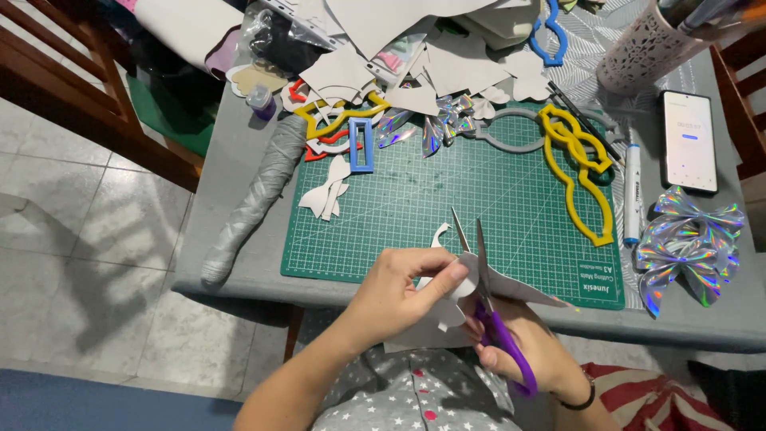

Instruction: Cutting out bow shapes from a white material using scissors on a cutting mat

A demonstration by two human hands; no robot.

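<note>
The left hand is pinching the white sheet; the right hand is gripping open purple scissors; turning the sheet beats twisting blades.

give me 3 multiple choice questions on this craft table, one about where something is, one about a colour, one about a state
1. Where does the phone lie?
A. on the green cutting mat
B. on the table right of the mat
C. on the floor

2. What colour are the scissors' handles?
A. purple
B. yellow
C. blue

3. How are the scissor blades?
A. shut
B. spread open
C. capped

Answers:
1 B, it rests on grey table past the cutting mat, beside the marker.
2 A, purple loops sit in the right hand.
3 B, the two tips stand apart above the grey sheet that the left hand holds.
</note>
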